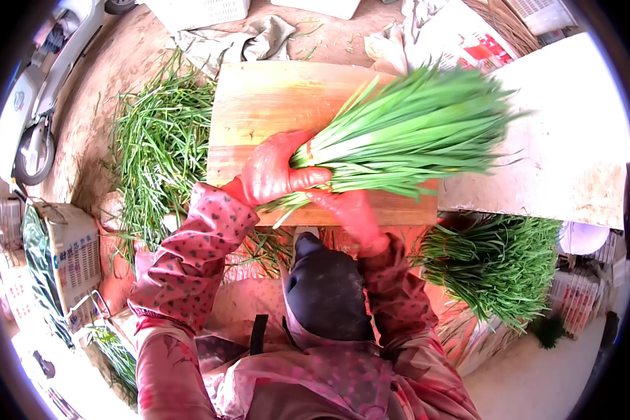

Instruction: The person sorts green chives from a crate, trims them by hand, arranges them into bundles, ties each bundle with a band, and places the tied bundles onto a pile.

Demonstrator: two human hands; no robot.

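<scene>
A large bundle of long green leaves [413, 133] lies slantwise above a wooden board [259, 105], its tips pointing to the upper right and slightly blurred. A thin reddish band circles its lower end. My left hand [280, 168], in a red glove, is wrapped round the banded end. From below, my right hand [346, 210], gloved in red too, presses its fingers against the underside of the bundle's base. Some pale stalks stick out beneath my left hand.
Loose green leaves [164, 147] are heaped left of the board. More bundled greens [497, 266] stand at the lower right, below a pale flat surface [553, 133]. A cloth [241, 42] lies behind the board. At the far left is a wheeled vehicle [35, 147].
</scene>
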